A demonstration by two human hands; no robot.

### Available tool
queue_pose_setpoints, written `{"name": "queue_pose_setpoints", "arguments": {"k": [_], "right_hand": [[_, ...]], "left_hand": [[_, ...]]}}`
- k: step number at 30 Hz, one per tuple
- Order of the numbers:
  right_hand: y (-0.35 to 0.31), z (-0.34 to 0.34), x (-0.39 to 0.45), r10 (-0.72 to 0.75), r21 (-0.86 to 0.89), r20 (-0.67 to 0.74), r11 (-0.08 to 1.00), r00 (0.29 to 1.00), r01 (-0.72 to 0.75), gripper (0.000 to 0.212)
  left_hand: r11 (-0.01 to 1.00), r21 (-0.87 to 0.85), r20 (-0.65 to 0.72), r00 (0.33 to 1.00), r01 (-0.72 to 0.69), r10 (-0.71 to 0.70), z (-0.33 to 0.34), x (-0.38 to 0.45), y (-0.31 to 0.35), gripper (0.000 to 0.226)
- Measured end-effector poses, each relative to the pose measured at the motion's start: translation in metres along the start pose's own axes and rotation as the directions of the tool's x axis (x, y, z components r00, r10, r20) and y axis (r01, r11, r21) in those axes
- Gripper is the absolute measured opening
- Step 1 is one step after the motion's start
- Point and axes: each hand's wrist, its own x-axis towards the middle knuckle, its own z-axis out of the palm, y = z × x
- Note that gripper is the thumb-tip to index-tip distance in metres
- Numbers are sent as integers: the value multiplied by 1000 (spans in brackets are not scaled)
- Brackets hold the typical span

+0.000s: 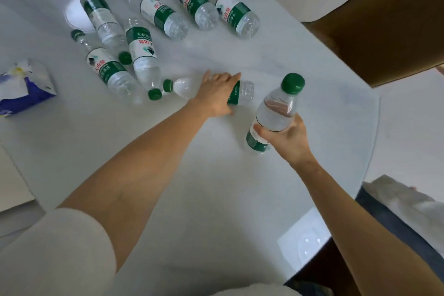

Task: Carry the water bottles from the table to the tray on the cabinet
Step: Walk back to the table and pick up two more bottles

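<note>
Head view, looking down over the white desk (216,175); the tissue box (25,87) sat at the desk's left edge and serves as the marker here. Well to the right of the tissue box, the left hand (216,96) lay over a lying bottle (245,92), fingers curled round its middle, gripping it; that bottle's green cap pointed back toward the tissue box; its base pointed away. Further right again, the right hand (287,138) gripped a raised bottle (276,113) round its lower body, fingers wrapped from beneath, cap up and tilted, clear of the desk. Between the tissue box and the left hand, two bottles (115,72) lay side by side, one cap toward the far edge, the other cap toward the near edge. Beyond the tissue box, up and to the right, a cluster of lying bottles (189,2) spread across the far part of the desk, most with caps pointing away. A brown cardboard box (384,19) stood far right of the tissue box, past the desk's edge.
</note>
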Motion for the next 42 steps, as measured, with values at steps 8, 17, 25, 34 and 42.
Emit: {"name": "queue_pose_setpoints", "arguments": {"k": [8,17,25,34,42], "right_hand": [[14,1,0,100,-113,-127,987,987,-115,42],[9,19,-2,108,-172,-143,976,984,-132,43],[9,38,-5,75,-263,-126,959,989,-106,43],[10,38,-3,112,-245,-145,958,983,-145,43],[10,24,-56,281,253,-97,935,955,-249,37]], "left_hand": [[924,83,-12,927,-373,375,25,-71,-17,59],[954,-26,60,952,-299,300,41,-148,-56,99],[558,-678,-156,648,479,-746,57,-133,-18,111],[440,-608,-19,543,660,-840,68,-137,-22,71],[-319,-912,395,767,259,-505,37,-181,-24,43]]}}
